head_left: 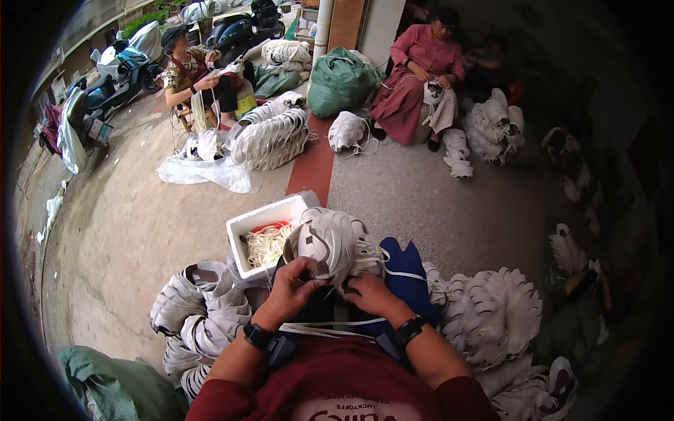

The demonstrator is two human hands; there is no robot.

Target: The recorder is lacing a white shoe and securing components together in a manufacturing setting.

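A white shoe upper [324, 238] with a dark-edged opening is held over my lap, close to my body. My left hand [293, 289] grips its near left edge, thumb and fingers pinched together. At the near right edge of the same upper, my right hand [374, 295] is closed, fingertips against it; whether a lace end is between them is hidden. Cream laces [368, 258] bunch at the upper's right side, and a long lace [330, 327] stretches across my lap. Just beyond my left hand, a white foam box [236, 235] contains a tangle of cream laces [265, 247].
Stacked white shoe uppers lie at my left [203, 302] and right [495, 316]. A green sack [112, 386] sits at lower left. Ahead, two people [189, 70] [428, 63] sit working beside more uppers [270, 140] and a green bundle [340, 81]. Scooters [116, 77] stand far left.
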